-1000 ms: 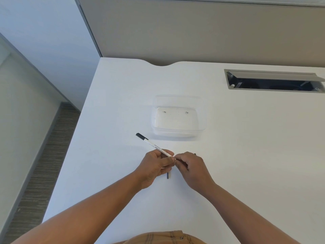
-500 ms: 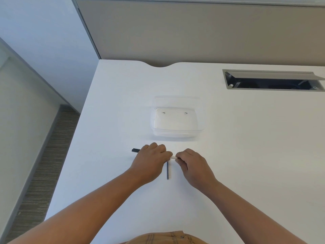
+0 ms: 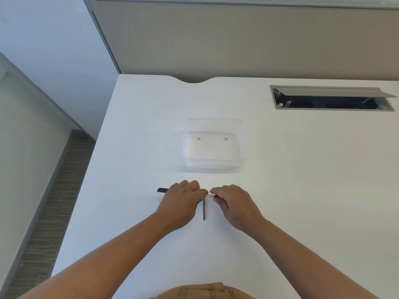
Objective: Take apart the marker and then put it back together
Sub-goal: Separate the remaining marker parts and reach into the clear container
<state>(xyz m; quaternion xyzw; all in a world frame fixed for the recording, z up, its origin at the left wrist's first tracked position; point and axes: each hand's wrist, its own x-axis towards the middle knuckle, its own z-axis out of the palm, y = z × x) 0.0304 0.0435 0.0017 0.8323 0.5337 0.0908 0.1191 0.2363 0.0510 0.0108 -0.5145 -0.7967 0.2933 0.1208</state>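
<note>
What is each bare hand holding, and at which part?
Both hold the slim white marker barrel: left hand around its middle, right hand pinching its right end.

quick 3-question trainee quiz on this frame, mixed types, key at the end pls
1. True or false: the clear plastic container lies farther from the person than both hands.
2. Which hand covers most of the marker barrel? A) left hand B) right hand C) neither
3. Fill in: the thin dark ink stick lies on the white desk, in the gap between the two ____.

Key: 1 true; 2 A, with the marker's dark cap end sticking out to its left; 3 hands.
</note>
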